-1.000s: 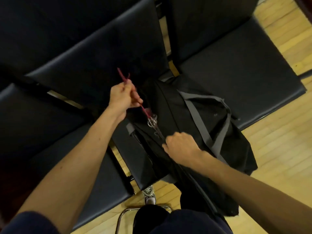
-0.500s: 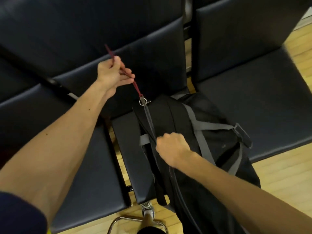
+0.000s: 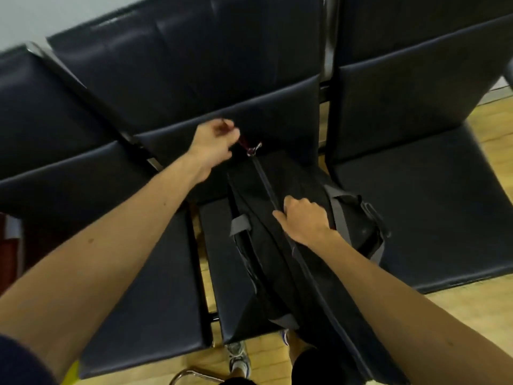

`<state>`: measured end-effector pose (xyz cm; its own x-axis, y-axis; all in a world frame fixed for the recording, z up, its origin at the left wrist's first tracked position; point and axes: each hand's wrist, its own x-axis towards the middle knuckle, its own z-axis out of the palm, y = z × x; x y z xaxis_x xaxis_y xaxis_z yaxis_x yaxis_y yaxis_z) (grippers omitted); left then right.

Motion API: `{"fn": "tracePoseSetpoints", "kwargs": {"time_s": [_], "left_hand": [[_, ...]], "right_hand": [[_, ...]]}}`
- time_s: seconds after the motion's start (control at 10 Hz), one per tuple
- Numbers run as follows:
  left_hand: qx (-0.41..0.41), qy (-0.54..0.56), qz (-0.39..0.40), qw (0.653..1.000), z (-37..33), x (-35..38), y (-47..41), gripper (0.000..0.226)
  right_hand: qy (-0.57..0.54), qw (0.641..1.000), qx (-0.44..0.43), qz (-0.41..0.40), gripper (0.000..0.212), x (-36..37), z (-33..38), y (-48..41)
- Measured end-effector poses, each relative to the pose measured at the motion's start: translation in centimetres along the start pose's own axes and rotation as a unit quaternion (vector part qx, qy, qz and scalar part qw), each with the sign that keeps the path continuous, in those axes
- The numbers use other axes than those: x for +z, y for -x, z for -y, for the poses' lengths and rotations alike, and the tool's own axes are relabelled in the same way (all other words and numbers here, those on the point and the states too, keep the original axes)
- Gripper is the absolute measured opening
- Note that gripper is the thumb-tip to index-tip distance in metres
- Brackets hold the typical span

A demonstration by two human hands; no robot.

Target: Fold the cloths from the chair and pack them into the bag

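Bag (image 3: 291,245) zipped to seat (image 3: 222,273) back edge, packing looks done; left hand (image 3: 213,145) pinches red pull (image 3: 244,141), right hand (image 3: 305,218) grips its top.

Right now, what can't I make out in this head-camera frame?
Head view only.
Inside of the duffel bag: hidden by its own black fabric.
Left hand: motion blur smears its grip on the red zip pull.
Bag's near end: behind the right forearm, cut by the bottom edge.
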<state>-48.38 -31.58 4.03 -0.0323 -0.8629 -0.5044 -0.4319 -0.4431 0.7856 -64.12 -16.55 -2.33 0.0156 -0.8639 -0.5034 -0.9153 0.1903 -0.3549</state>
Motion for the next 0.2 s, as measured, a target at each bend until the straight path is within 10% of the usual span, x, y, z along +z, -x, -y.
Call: {"fn": "tracePoseSetpoints", "kwargs": {"time_s": [0.2], "left_hand": [[0.025,0.023,0.095,0.995,-0.3,-6.9,10.4,0.017]], "right_hand": [[-0.084,0.995,0.012,-0.047,0.041,-4.6,3.9,5.5]]}}
